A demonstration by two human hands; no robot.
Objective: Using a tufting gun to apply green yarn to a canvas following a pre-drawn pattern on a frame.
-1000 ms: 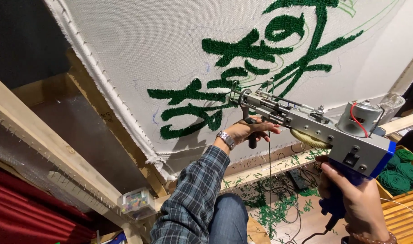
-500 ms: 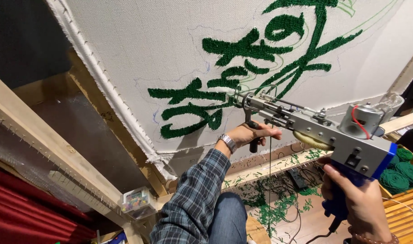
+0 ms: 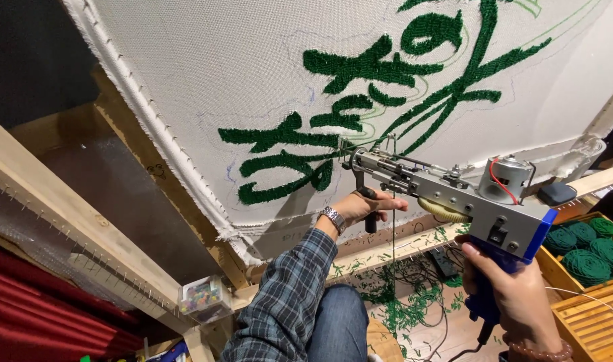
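Gun (image 3: 454,194) barely crept along the green yarn (image 3: 280,171); my left hand (image 3: 367,204) and right hand (image 3: 514,295) stayed clamped on its grips.

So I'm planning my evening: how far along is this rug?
Done: thick green tufted strokes. In hand: left hand and right hand hold the grey-and-blue tufting gun at the white stretched cloth. Left: thin green outlines, untufted.
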